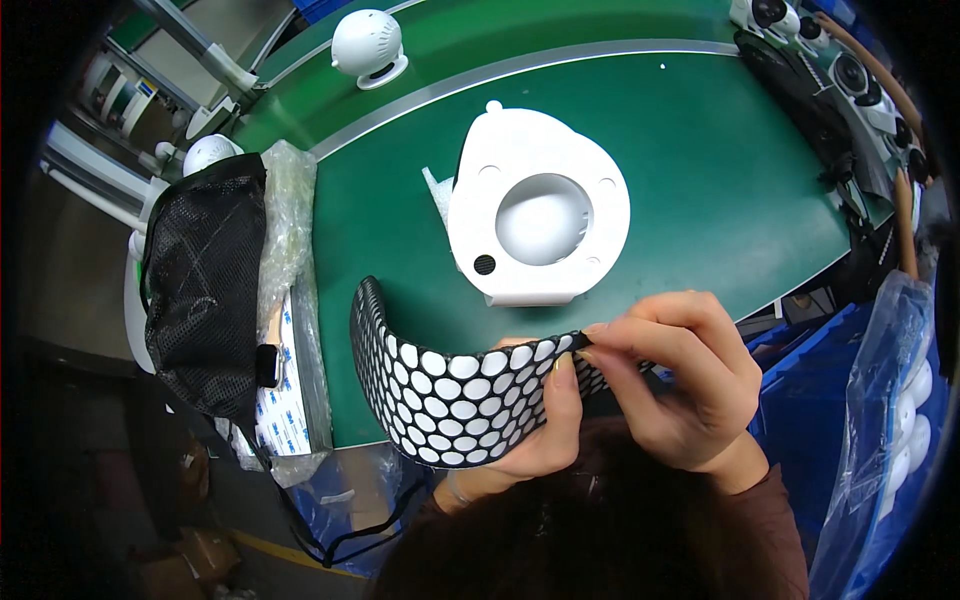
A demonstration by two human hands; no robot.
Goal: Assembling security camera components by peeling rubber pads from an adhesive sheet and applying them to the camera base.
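Observation:
A black sheet covered in rows of white round dots (440,400) curves above the table's near edge. My left hand (545,435) supports it from behind, thumb pressed on its front. At the sheet's upper right edge, the thumb and forefinger of my right hand (690,375) pinch together. Whether a single dot is between those fingertips I cannot make out. Beyond the sheet lies a white rounded plastic housing (470,215) with a large round opening. One small black round pad (484,265) sits at its lower left, and a white domed surface shows through the opening.
The green table (720,180) has a raised strip along its back, where a white ball-shaped device (368,48) stands. A black mesh bag (205,290) and clear plastic wrap (290,220) line the left. Blue crates (810,400) and bagged white parts stand at right.

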